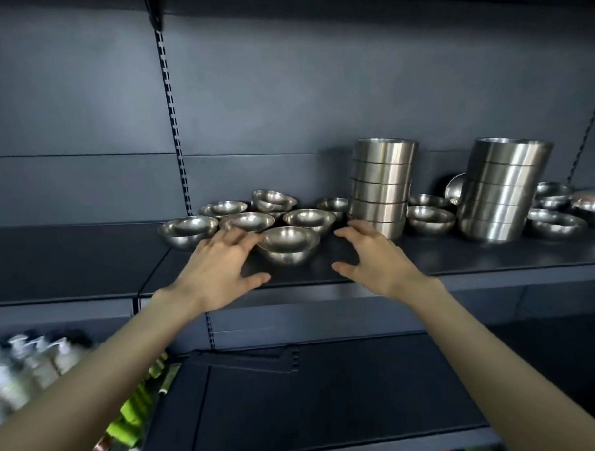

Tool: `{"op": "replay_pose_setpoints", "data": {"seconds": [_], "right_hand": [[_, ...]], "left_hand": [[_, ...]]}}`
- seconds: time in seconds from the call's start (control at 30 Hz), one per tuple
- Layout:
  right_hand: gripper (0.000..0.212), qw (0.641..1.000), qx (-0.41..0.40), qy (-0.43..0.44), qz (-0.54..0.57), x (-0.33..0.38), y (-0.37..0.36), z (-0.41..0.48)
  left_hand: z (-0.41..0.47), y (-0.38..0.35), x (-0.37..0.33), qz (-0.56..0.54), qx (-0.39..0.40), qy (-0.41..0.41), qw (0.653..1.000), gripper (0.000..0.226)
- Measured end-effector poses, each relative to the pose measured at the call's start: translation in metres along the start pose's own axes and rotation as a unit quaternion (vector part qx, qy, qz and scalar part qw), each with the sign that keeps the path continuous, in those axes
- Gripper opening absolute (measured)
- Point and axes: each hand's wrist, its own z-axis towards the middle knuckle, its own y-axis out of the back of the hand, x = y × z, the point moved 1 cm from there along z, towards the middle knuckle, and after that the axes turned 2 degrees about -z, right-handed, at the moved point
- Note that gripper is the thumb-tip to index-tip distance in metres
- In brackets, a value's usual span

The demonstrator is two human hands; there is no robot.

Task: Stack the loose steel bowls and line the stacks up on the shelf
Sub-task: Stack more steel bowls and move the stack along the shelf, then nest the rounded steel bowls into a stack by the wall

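Observation:
Several loose steel bowls sit on the dark shelf. The nearest bowl stands upright near the front, between my hands. My left hand hovers open just left of it, fingers spread and reaching toward its rim. My right hand is open to the bowl's right, apart from it. Behind lie more loose bowls, and a small tilted pile. Two tall stacks of straight-sided steel bowls stand at the right: one upright, the other leaning.
More loose bowls lie between and beyond the tall stacks, up to the right edge. A slotted upright runs up the back panel. On a lower shelf at left stand white pump bottles and green packages.

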Motion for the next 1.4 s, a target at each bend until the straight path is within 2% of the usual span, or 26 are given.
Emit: {"op": "replay_pose_setpoints", "data": {"seconds": [0.23,0.47,0.7,0.9,0.97,1.1,1.27,1.4], "right_hand": [[0.061,1.0,0.001,-0.021,0.009,0.028,-0.008,0.006],[0.063,0.999,0.016,-0.029,0.025,0.02,-0.031,0.035],[0.082,0.986,0.013,-0.029,0.161,0.003,-0.057,0.057],[0.097,0.967,-0.016,-0.029,0.253,-0.002,-0.078,0.071],[0.092,0.959,-0.019,-0.029,0.283,-0.001,-0.08,0.075],[0.061,0.943,-0.038,-0.048,0.327,0.002,-0.081,0.075],[0.057,0.927,-0.075,-0.053,0.363,0.003,-0.08,0.067],[0.052,0.913,-0.105,-0.059,0.389,0.003,-0.079,0.062]], "left_hand": [[-0.006,-0.01,0.034,-0.121,0.003,0.03,0.992,0.07],[0.015,-0.047,0.047,-0.189,0.026,0.051,0.98,0.074],[0.034,-0.074,0.059,-0.268,-0.008,0.075,0.961,0.08],[0.041,-0.086,0.075,-0.276,-0.027,0.089,0.957,0.084],[0.046,-0.087,0.082,-0.277,-0.033,0.09,0.956,0.086],[0.056,-0.091,0.092,-0.273,-0.017,0.08,0.959,0.089],[0.064,-0.095,0.097,-0.261,0.006,0.076,0.962,0.084],[0.066,-0.091,0.097,-0.262,-0.01,0.08,0.962,0.062]]}}
